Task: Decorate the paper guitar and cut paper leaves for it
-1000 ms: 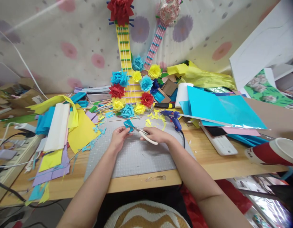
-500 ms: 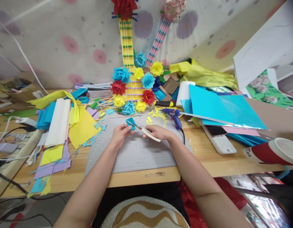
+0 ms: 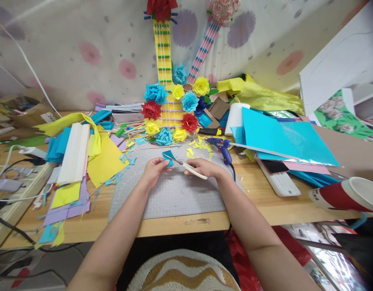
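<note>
Cutting in progress: left hand (image 3: 153, 171) pinches blue paper piece (image 3: 168, 157), right hand (image 3: 204, 168) grips scissors (image 3: 186, 166), blades at its edge; next calls for steady closing

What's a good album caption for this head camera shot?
Left hand holds a blue paper piece while right hand cuts it with scissors.

Two bare forearms reaching forward from the near edge of the worktop, converging mid-mat, left hand (image 3: 152, 171) palm down with fingertips pinched closed, right hand (image 3: 204, 167) curled closed in a grip, knuckles up, hands near, apart.
</note>
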